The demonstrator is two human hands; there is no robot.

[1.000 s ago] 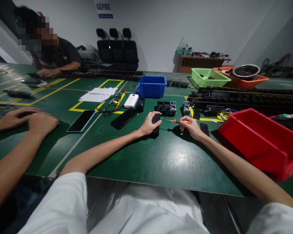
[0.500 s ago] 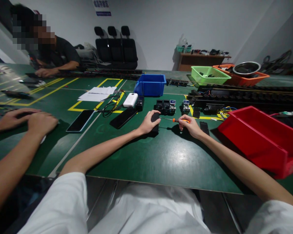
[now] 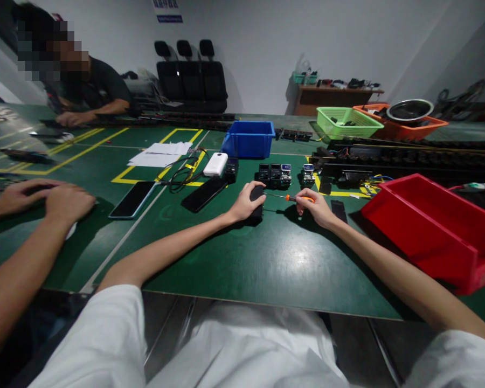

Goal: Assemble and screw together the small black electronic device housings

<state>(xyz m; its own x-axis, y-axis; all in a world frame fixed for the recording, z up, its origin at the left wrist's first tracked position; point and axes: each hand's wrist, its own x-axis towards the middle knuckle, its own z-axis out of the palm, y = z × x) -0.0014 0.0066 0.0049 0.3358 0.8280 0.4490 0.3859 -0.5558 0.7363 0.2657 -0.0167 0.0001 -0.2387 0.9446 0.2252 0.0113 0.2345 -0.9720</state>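
Note:
My left hand (image 3: 246,203) is closed around a black box-shaped device (image 3: 257,207) and steadies it on the green table. In my right hand (image 3: 312,206) is a screwdriver (image 3: 294,198) with an orange and black handle. Its thin shaft points left, and the tip reaches the right side of the black device; whether it sits in a screw is too small to tell. Just beyond my hands stand small black modules (image 3: 274,175) in a row, one with a bare circuit board. A similar module (image 3: 307,174) is apart to the right. A flat black piece (image 3: 339,211) lies beside my right wrist.
A red bin (image 3: 424,226) is at the right and a blue bin (image 3: 249,140) behind the modules. Two phones, a white power bank (image 3: 215,164), cables and papers lie to the left. Another person's hands (image 3: 67,202) rest at far left; one more person sits across.
Hardly anything differs. Both hands keep their places on the device and the screwdriver, while the whole view has shifted very slightly.

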